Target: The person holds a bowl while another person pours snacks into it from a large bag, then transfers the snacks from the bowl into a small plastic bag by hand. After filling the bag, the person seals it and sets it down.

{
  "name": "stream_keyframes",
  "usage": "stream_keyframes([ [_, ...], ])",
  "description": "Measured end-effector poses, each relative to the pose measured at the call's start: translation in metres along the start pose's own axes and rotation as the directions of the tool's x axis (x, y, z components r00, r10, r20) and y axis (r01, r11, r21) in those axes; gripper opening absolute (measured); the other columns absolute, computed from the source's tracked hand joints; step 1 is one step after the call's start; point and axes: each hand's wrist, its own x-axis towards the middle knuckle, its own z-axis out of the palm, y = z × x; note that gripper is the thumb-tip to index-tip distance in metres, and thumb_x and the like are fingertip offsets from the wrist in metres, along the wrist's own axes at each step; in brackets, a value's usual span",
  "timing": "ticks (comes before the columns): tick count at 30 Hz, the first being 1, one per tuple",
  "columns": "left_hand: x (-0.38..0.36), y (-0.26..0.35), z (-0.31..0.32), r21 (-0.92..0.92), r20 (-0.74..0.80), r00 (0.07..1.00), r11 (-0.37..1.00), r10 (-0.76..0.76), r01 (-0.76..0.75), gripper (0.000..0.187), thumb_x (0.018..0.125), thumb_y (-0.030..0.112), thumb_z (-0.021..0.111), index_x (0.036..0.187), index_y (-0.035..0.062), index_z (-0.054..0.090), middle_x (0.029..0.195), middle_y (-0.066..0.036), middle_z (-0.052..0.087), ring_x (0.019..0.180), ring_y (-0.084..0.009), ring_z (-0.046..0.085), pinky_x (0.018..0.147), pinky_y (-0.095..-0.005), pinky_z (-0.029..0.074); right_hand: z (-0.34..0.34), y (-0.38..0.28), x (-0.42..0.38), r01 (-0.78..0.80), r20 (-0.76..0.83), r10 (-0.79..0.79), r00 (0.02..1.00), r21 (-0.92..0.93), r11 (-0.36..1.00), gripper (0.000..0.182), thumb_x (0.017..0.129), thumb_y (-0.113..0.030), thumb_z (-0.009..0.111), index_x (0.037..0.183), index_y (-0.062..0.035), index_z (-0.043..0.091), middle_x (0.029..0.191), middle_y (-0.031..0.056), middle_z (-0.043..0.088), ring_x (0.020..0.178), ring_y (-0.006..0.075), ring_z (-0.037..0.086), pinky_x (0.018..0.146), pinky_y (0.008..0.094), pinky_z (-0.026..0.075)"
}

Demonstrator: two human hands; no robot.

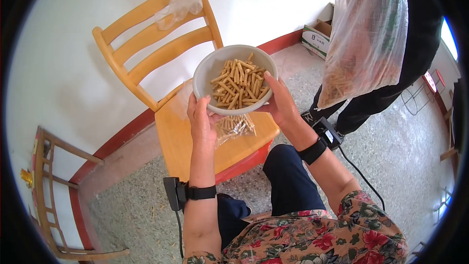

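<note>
A round grey bowl [199,76] is held up above the chair seat, part full of short tan stick-shaped pieces [239,85]. My left hand [201,120] grips its near left side, thumb at the rim and fingers hidden underneath. On the right side, my right hand [282,100] holds it too, thumb over the rim. Just below the bowl, a small clear plastic bag [235,128] with similar sticks lies on the wooden seat, its upper part covered by the bowl.
The wooden chair [181,151] stands against the white wall, with a crumpled plastic glove or bag [180,9] on its backrest. At right, a person in dark trousers [425,34] stands by a large translucent bag [366,44]. A cardboard box [316,39] sits behind; a wooden frame [53,190] is at left.
</note>
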Motion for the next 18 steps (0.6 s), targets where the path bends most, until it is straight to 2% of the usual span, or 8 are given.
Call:
stream_keyframes([
  [16,-0.0017,0.0008,-0.0009,-0.013,0.006,1.0,1.0,0.01,-0.01,0.046,0.079,0.017,0.046,0.121,0.0024,0.037,0.108,-0.016,0.052,0.09,-0.0254,0.059,0.064,-0.0394,0.055,0.0023,-0.0021,-0.0028,0.0,0.002,0.0,1.0,0.019,1.0,0.053,0.085,-0.036,0.05,0.124,-0.0045,0.032,0.113,0.0162,0.047,0.097,0.0267,0.056,0.065,0.042,0.055],
  [18,-0.0021,0.0021,-0.0027,0.02,0.006,0.998,0.998,-0.064,0.063,0.05,0.077,0.015,0.046,0.124,0.0043,0.036,0.114,-0.014,0.048,0.099,-0.0255,0.055,0.072,-0.0425,0.053,0.002,-0.0026,-0.0042,0.01,0.007,-0.01,1.0,0.004,1.0,0.052,0.085,-0.035,0.05,0.124,-0.0052,0.033,0.113,0.0157,0.047,0.097,0.0269,0.056,0.065,0.0426,0.055],
])
